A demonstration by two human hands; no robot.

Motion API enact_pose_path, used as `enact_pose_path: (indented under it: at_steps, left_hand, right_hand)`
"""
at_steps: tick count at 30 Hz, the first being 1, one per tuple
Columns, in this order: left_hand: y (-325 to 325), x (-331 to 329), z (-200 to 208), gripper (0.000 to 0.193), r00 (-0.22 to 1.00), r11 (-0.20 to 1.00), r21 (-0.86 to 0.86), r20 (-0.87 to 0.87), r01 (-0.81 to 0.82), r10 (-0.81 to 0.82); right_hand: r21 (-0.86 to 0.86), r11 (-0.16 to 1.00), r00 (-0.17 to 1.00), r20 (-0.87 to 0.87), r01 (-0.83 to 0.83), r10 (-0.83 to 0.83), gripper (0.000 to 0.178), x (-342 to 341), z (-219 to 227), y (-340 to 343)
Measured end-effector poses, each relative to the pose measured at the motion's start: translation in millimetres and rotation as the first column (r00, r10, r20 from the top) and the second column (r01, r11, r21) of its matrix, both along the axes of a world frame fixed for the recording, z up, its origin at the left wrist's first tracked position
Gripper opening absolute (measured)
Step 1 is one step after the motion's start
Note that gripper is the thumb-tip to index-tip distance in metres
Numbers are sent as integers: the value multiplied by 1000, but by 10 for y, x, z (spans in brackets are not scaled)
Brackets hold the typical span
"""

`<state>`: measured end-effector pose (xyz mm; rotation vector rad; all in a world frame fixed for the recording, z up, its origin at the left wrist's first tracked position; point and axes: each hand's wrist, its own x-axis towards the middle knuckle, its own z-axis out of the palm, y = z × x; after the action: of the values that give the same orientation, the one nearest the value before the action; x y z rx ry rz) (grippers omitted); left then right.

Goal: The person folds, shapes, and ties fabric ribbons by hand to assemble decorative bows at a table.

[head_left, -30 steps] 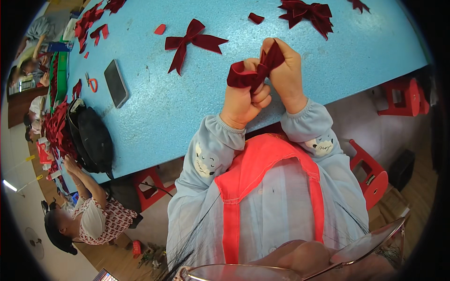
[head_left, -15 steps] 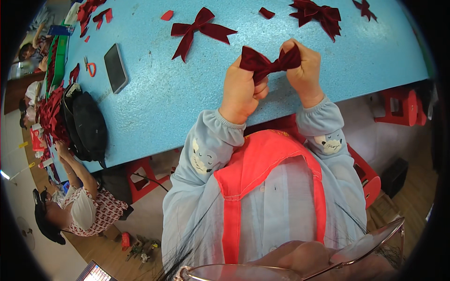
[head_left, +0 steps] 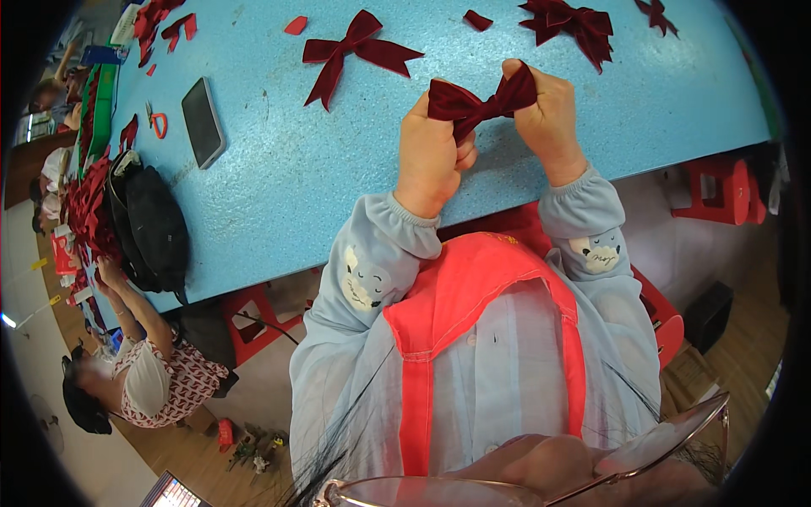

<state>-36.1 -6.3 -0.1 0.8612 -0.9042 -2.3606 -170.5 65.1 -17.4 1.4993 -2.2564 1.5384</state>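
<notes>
The left hand (head_left: 428, 156) and right hand (head_left: 547, 117), both curled closed, each gripped one loop of the dark-red bow (head_left: 485, 108) over the desk (head_left: 291, 203), presumably to spread it (its middle sat uncovered).

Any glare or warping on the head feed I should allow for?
Head view: pale sheen on the speckled light-blue tabletop; a slim white lamp glares at the left rim; fisheye bends the tabletop's right edge; the dark-red velvet bow looks fairly sharp.

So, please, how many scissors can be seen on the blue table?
1 pair: the orange-handled scissors, left of the phone. Another could be hidden under the dark red ribbon heap.
</notes>
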Motion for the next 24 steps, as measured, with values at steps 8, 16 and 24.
enact_pose_path:
  at_steps: [8,16,24]
  left_hand:
    - [5,-158,-34,30,997,994,-99,69,-34,41]
    - [-28,-90,63,38,997,993,-98,10,-70,72]
    - [-108,38,-12,52,993,992,-125,113,1,13]
  right_hand:
    - [-185,982,843,533,30,75,33,106,-10,-132]
    - [-277,959,874,478,55,88,31,157,-13,-149]
    - [-261,962,902,429,79,42,24,272,-28,-168]
